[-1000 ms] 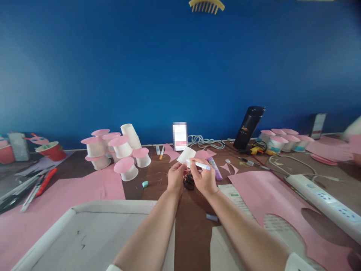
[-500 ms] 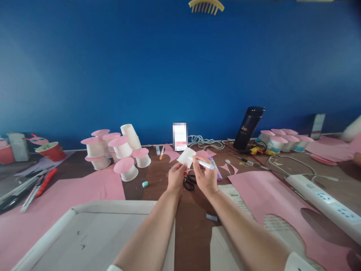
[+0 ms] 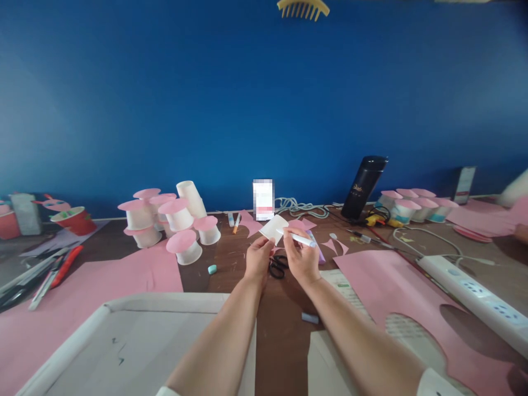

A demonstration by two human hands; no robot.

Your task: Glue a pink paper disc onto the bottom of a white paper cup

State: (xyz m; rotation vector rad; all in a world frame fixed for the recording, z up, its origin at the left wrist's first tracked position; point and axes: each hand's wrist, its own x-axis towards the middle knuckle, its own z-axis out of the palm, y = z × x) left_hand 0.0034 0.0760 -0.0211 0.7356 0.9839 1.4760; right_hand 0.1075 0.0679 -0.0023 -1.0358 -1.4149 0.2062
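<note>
My left hand (image 3: 258, 257) pinches the lower edge of a small white piece of paper (image 3: 272, 226), tilted up above the desk. In my right hand (image 3: 302, 261) is a white marker (image 3: 301, 238), its tip end at the right side of the paper; I cannot make out whether it touches. Between and below the hands lie scissors with black handles (image 3: 279, 267). Behind the paper a phone (image 3: 263, 199) with a blurred screen leans against the blue wall. A grey marker cap (image 3: 310, 318) lies on the desk nearer to me.
White paper cups with pink discs (image 3: 180, 214) are stacked at left. Pink paper sheets (image 3: 157, 275) spread on both sides. A black bottle (image 3: 365, 187), a power strip (image 3: 474, 297) and cables stand or lie at right. White card (image 3: 165, 341) lies in front.
The marker and my right hand have shifted very slightly over the paper. My left hand keeps its hold on the paper, almost unmoved.
</note>
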